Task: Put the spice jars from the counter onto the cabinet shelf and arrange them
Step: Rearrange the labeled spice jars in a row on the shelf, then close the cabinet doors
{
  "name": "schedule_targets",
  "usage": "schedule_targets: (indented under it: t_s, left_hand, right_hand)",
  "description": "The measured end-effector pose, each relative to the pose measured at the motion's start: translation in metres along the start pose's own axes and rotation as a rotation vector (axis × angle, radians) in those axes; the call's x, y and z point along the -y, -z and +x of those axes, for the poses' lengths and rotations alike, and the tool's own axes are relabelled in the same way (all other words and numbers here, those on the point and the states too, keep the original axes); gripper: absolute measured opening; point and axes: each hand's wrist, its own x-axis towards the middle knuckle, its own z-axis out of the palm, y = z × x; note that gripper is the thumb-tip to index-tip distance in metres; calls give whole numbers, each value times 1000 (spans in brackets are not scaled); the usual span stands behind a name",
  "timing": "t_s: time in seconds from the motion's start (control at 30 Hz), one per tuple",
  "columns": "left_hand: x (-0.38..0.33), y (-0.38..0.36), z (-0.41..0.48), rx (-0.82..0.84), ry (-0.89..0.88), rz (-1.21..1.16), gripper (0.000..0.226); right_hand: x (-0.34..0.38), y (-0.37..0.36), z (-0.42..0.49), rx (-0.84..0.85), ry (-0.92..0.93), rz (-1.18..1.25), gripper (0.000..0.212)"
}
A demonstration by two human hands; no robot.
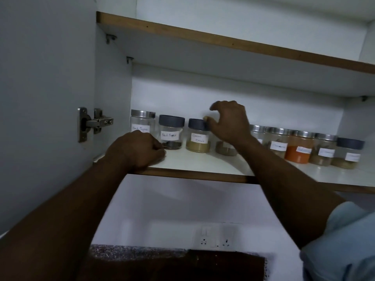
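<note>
Rested left hand (138, 149) on the front of the shelf (203, 165) as a curled fist, nothing in it, just before the steel-lidded Black Pepper jar (142, 124). Held right hand (229, 122) clawed over a half-hidden jar (226, 148), thumb by the lid of the Garam Masala jar (197, 136); could not tell whether gripping. Found the row of spice jars (298, 147) standing along the shelf's back.

Bare left hand (138, 149) low, fingers curled into fist, knuckles up, forearm rising from 7 o'clock. Bare right hand (229, 122) higher, at its 2 o'clock, fingers clawed, thumb pointing 9 o'clock; grasp unclear.
</note>
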Motion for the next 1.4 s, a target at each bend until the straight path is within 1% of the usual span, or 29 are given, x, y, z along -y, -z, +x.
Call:
schedule_targets:
  t_s: [0.07, 0.13, 0.23, 0.33, 0.4, 0.47, 0.57, 0.67, 0.73, 0.8, 0.83, 0.87, 0.93, 0.97, 1.03, 1.17, 1.23, 1.3, 1.4]
  left_hand:
    - [-1, 3, 0, -3, 9, 8, 28]
    - [-2, 4, 1, 2, 13, 18, 29]
    - [-5, 3, 0, 17, 16, 25, 30]
    - [-6, 1, -4, 20, 22, 38, 31]
    - [-6, 2, -3, 15, 26, 44, 31]
    - [-7, 4, -2, 10, 18, 45, 31]
    - [-5, 4, -2, 0, 8, 43, 30]
    - [5, 3, -6, -51, 5, 52, 31]
    - [6, 2, -8, -85, -6, 84, 32]
    - [3, 2, -7, -119, -7, 116, 34]
    - [1, 2, -7, -131, -2, 138, 36]
    - [-1, 1, -8, -144, 13, 172, 40]
    - [-6, -2, -10, -179, 57, 267, 48]
    - [-11, -3, -11, -189, 80, 313, 50]
    - [-22, -2, -12, -186, 125, 370, 49]
    - [-38, 11, -21, -140, 223, 386, 37]
    - [-46, 14, -31, -149, 178, 438, 33]
    - [-56, 14, -47, -218, 120, 487, 33]
    - [-67, 4, -85, -404, 38, 436, 47]
  right_hand:
    - [-29, 9, -4, 66, -62, -69, 49]
    - [-46, 13, -12, 84, -93, -84, 51]
    - [-58, 12, -29, 82, -90, -96, 52]
    - [-61, 8, -38, 121, -84, -110, 59]
    - [-62, 10, -39, 103, -100, -95, 62]
    - [-62, 10, -42, 36, -108, -66, 63]
    - [-55, 9, -47, -54, -63, -41, 56]
    - [-38, 13, -48, -52, 38, -12, 39]
    - [-30, 20, -57, 15, 109, 56, 27]
    - [-26, 24, -70, 148, 143, 79, 19]
    - [-25, 26, -77, 229, 122, 76, 19]
    - [-26, 27, -83, 298, 69, 90, 20]
    - [-29, 30, -94, 374, -80, 165, 22]
    - [-30, 33, -98, 395, -139, 189, 23]
    - [-27, 36, -106, 410, -182, 171, 34]
    - [1, 44, -126, 434, -141, 95, 69]
    - [9, 48, -138, 412, -109, 55, 79]
    - [14, 53, -145, 383, -71, 11, 82]
    - [26, 55, -166, 352, 7, 16, 80]
